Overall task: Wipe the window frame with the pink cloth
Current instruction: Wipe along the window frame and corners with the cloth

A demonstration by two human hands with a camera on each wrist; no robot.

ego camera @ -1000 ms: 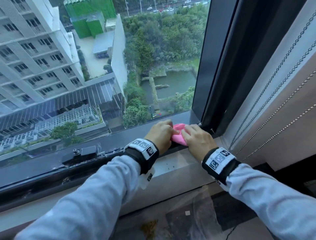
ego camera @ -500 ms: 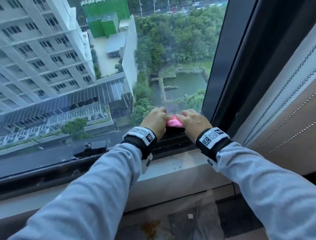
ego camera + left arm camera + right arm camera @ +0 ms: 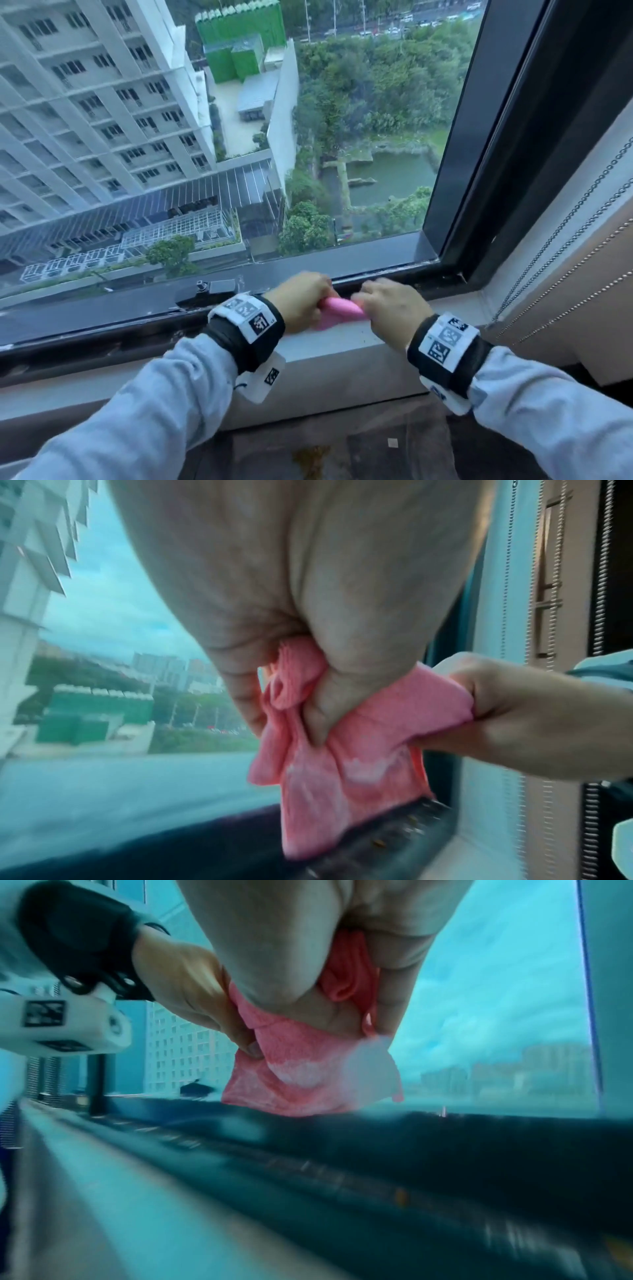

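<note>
Both hands at the bottom rail of the dark metal window frame [image 3: 383, 270], near its right corner. Left hand [image 3: 301, 303] and right hand [image 3: 390, 311] each have fingers curled round the crumpled pink cloth [image 3: 339, 310]. Cloth bunched between them, hanging over the rail; contact unclear. Pale sill [image 3: 342, 346] below.

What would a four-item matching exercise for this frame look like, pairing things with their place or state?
Things:
1. pink cloth
2. left hand
3. bead chains
4. window latch

Place or state:
A. hanging at the far right
B. on the dark frame, left of both hands
C. bunched between the two hands
D. gripping the cloth's left end

Pairs: 1-C, 2-D, 3-A, 4-B
</note>
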